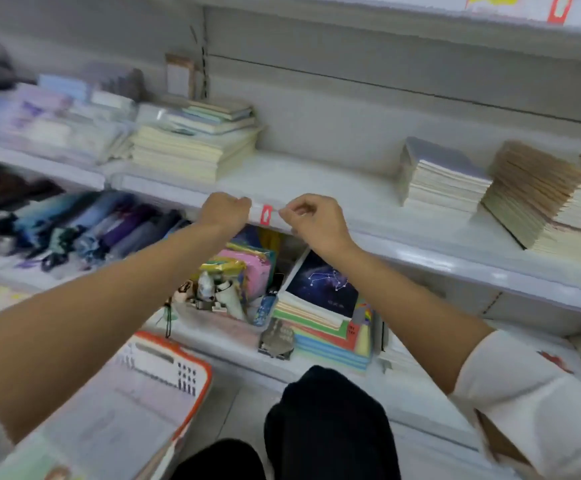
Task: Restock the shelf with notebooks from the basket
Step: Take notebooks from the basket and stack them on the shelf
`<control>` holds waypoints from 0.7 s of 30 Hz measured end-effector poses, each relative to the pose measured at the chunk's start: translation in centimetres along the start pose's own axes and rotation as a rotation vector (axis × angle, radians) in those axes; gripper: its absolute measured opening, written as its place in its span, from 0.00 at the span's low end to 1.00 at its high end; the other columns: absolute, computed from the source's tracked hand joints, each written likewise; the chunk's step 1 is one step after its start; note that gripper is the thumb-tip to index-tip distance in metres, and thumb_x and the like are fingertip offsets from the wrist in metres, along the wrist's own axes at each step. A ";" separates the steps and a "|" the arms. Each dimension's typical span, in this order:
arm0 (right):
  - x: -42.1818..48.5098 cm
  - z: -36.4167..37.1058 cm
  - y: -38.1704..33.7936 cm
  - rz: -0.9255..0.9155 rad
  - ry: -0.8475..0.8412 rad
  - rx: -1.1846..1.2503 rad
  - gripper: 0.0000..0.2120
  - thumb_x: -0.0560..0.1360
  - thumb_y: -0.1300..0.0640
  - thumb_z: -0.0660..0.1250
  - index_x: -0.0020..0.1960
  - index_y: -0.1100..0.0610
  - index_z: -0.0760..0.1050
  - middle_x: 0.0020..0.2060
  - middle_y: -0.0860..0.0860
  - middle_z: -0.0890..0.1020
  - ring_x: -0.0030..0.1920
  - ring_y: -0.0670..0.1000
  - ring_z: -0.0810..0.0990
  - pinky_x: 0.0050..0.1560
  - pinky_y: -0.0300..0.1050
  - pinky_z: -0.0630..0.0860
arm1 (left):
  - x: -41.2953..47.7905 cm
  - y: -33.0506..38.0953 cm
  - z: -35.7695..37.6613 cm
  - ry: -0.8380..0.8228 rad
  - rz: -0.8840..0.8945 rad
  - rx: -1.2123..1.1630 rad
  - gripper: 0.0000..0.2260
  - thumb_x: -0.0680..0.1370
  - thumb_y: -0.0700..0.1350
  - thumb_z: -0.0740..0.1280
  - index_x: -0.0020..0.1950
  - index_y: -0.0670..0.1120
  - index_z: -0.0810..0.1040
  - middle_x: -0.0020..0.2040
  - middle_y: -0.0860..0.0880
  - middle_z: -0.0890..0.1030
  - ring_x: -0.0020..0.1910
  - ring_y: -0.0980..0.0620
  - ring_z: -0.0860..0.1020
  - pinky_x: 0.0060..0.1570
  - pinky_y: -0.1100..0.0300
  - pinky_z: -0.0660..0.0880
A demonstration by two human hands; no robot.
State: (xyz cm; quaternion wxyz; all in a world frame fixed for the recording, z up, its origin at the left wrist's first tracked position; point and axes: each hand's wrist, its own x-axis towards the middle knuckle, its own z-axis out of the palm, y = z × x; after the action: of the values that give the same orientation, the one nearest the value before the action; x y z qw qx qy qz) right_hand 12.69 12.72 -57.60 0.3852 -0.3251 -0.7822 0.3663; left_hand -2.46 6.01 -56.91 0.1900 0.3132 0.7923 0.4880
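Observation:
Both my hands are at the front edge of the white middle shelf (317, 178), on either side of a red and white price label (266, 214). My left hand (225, 211) grips the label strip at its left end with curled fingers. My right hand (311, 216) pinches the strip at its right end. An orange-rimmed basket (192, 382) holding pale notebooks (116, 420) sits at the lower left, below my left forearm. Stacks of cream notebooks (192, 147) lie on the shelf at the left and more stacks (441, 178) at the right, with a bare stretch between them.
The shelf below holds colourful paper pads (330, 337), a starry-cover notebook (323, 285), small toys in a clear bin (213, 292) and dark folded umbrellas (84, 226) at the left. My dark-trousered knees (323, 420) are at the bottom centre. Another shelf edge (420, 12) runs overhead.

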 end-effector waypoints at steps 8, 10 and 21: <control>-5.7 14.5 -2.2 0.110 -0.322 0.096 0.03 0.73 0.62 0.72 0.42 0.60 0.82 0.34 0.52 0.82 0.32 0.46 0.78 0.40 0.42 0.77 | -3.8 -13.2 -10.3 0.061 -0.259 0.036 0.20 0.77 0.47 0.63 0.61 0.33 0.76 0.44 0.36 0.78 0.40 0.39 0.77 0.38 0.49 0.71; -7.5 17.4 -1.8 0.123 -0.409 0.074 0.03 0.74 0.63 0.71 0.44 0.63 0.82 0.36 0.51 0.82 0.32 0.44 0.77 0.40 0.38 0.76 | -4.6 -17.1 -11.9 0.080 -0.340 0.031 0.19 0.78 0.47 0.62 0.60 0.33 0.76 0.52 0.31 0.79 0.51 0.34 0.79 0.46 0.44 0.75; -16.2 28.5 4.2 0.416 -0.749 -0.011 0.10 0.74 0.62 0.71 0.53 0.66 0.79 0.45 0.57 0.82 0.46 0.52 0.80 0.48 0.43 0.77 | -10.7 -37.6 -17.5 0.183 -0.789 -0.139 0.14 0.79 0.41 0.60 0.33 0.41 0.70 0.27 0.44 0.68 0.17 0.51 0.65 0.17 0.70 0.57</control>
State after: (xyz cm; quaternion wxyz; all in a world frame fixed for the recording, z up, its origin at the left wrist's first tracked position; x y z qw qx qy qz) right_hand -2.33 -7.09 -79.40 -0.0093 -0.3226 -0.7877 0.5247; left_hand -16.94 -25.08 -82.55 0.3121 -0.0728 0.8302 0.4561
